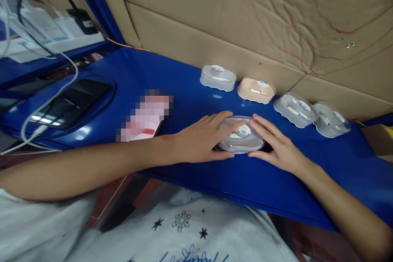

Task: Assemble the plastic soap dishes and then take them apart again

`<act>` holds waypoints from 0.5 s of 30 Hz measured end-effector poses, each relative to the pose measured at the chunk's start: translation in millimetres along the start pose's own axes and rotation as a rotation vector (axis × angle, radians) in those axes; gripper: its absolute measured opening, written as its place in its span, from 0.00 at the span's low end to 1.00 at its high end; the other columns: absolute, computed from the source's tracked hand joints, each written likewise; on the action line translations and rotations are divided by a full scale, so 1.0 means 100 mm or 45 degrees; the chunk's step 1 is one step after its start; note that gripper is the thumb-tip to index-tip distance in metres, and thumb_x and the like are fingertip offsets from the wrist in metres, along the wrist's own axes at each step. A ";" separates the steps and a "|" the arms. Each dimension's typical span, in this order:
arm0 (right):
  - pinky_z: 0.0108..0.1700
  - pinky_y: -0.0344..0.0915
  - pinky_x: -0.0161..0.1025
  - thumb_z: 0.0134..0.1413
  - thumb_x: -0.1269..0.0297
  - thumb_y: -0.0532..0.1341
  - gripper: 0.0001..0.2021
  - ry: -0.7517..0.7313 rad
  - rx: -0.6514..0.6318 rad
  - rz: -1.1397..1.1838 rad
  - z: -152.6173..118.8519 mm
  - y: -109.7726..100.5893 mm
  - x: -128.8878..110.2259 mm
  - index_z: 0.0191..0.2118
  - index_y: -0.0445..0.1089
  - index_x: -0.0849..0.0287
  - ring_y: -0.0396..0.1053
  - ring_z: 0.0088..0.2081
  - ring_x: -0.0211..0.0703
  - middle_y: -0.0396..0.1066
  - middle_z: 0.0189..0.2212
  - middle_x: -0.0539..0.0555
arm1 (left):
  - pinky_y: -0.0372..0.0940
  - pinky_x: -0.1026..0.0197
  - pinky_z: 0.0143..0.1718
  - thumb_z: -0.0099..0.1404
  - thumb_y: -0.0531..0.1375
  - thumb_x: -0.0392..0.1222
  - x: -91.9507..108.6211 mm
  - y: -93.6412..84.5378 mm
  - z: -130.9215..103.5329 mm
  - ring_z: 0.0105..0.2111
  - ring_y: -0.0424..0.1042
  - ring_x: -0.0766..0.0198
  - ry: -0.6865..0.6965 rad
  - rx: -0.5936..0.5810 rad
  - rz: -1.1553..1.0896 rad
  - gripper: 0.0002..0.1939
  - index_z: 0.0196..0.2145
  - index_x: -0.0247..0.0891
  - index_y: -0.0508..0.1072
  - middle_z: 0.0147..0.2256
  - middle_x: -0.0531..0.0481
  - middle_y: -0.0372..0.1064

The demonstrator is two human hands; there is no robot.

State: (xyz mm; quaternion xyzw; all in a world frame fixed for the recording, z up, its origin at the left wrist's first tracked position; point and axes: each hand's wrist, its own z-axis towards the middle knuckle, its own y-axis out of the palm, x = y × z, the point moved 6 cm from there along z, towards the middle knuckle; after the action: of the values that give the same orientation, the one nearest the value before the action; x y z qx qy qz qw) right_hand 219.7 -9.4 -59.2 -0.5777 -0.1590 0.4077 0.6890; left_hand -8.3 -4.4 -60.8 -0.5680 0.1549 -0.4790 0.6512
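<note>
Left hand closed about one end of a clear-lidded box, thumb on the near edge, fingers reaching over the lid and along the far side; right hand closed on the opposite end in much the same way. Box sits between the two palms, near the front of the blue table; whether its base touches the surface or is slightly raised is hard to tell, the hands hiding both ends. Likely trouble: uneven pressure from the two sides could tilt the smooth box, or pop the lid if it is only lightly seated. A left finger lies by the round label and might scuff it. Beyond, a pale box, a peach box and two more pale ones line the cardboard wall, the last two close enough that a bump to one could shift the other. To the left, a phone lies just past the forearm; a careless sweep might nudge it.
</note>
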 end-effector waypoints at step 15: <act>0.72 0.62 0.63 0.71 0.45 0.61 0.41 -0.007 -0.078 -0.038 0.01 -0.03 0.01 0.80 0.44 0.45 0.52 0.77 0.62 0.45 0.79 0.60 | 0.62 0.38 0.68 0.77 0.61 0.58 0.01 0.05 0.03 0.74 0.53 0.35 -0.030 -0.081 0.142 0.39 0.75 0.39 0.52 0.75 0.24 0.42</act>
State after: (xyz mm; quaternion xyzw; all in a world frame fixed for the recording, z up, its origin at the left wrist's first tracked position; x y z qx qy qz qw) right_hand 220.4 -8.1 -56.6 -0.5951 -0.1820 0.3941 0.6764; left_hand -3.7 -3.9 -63.8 -0.5844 0.1940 -0.4300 0.6603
